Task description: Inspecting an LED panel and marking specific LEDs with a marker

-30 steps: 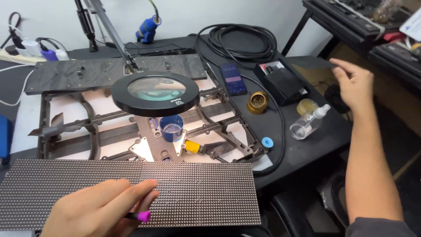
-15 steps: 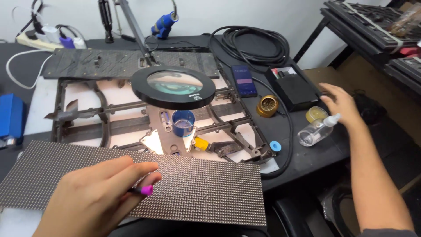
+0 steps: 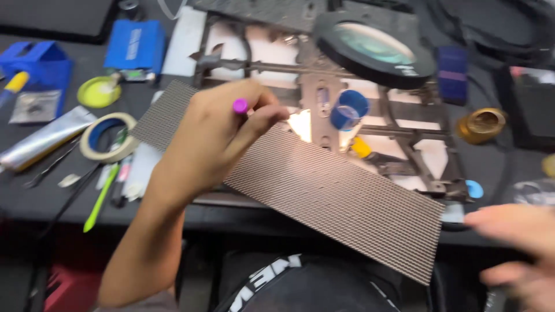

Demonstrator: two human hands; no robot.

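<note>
My left hand (image 3: 211, 141) rests on the left part of a long dotted LED panel (image 3: 341, 202) and is closed around a small tool with a magenta tip (image 3: 240, 106). The panel lies slanted across the near edge of the table, its right corner hanging over my lap. My right hand (image 3: 514, 240) is blurred at the lower right, fingers apart and holding nothing, just beyond the panel's right end.
Behind the panel are a black metal frame (image 3: 404, 156), a blue cup (image 3: 350, 110) and a round magnifier lamp (image 3: 376, 49). On the left lie a tape roll (image 3: 107, 137), silver tube (image 3: 46, 138), yellow lid (image 3: 98, 91), blue box (image 3: 134, 46) and green pen (image 3: 101, 199). At the right stands a brass ring (image 3: 481, 124).
My right hand has come back from the far right of the table to the panel's right end. The view has swung left and down. My left hand still holds the magenta-tipped tool.
</note>
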